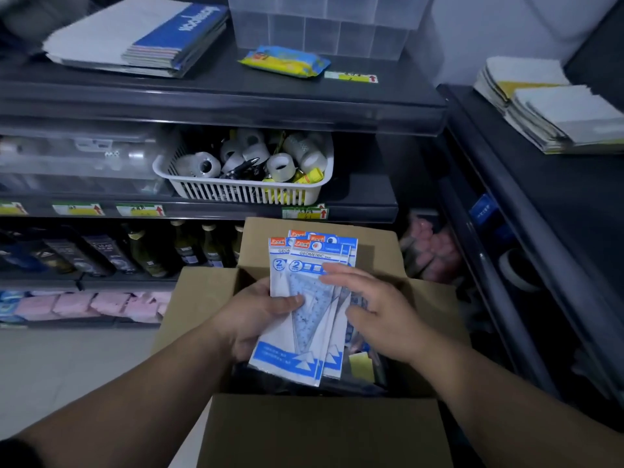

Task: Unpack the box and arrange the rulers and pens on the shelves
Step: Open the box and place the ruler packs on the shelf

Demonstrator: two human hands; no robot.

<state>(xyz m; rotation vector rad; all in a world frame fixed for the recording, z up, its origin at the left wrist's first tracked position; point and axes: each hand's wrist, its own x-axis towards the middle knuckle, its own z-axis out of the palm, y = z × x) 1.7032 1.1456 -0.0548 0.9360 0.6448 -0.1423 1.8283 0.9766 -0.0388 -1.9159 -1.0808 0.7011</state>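
i judge this is early: the fanned ruler packs (304, 352) are above the open box (317, 430), none are on the shelves (216, 86) yet, and more stock lies dim below. my left hand (256, 315) grips their left edge, thumb across the front. my right hand (378, 315) lies loosely spread on top, fingers touching.

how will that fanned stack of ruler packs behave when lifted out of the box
The ruler packs probably stay fairly stiff, since flat plastic triangles show inside. Their glossy sleeves look slippery, and they fan apart in the left hand, so some may slide out.
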